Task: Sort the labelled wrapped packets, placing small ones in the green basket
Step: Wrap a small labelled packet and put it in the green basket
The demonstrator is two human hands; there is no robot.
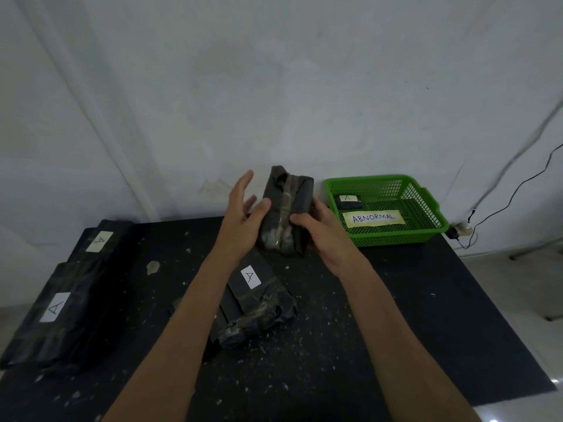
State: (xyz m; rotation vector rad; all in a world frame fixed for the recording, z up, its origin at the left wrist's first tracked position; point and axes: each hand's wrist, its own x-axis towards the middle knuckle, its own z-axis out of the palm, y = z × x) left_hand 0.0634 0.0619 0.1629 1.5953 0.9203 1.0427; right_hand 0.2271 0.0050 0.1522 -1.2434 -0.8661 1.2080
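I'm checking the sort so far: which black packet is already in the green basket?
The small packet at the basket's back left corner, above the ABNORMAL sign. The others are bigger: three lie on the table, one is held up.

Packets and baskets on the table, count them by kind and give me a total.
Large black wrapped packets: 4 (held packet, one under the arms, two at left)
Small black packets: 1, in the basket
Green baskets: 1
Total: 6

Green basket [426, 208] top open, w/ one small packet [349, 201] inside.
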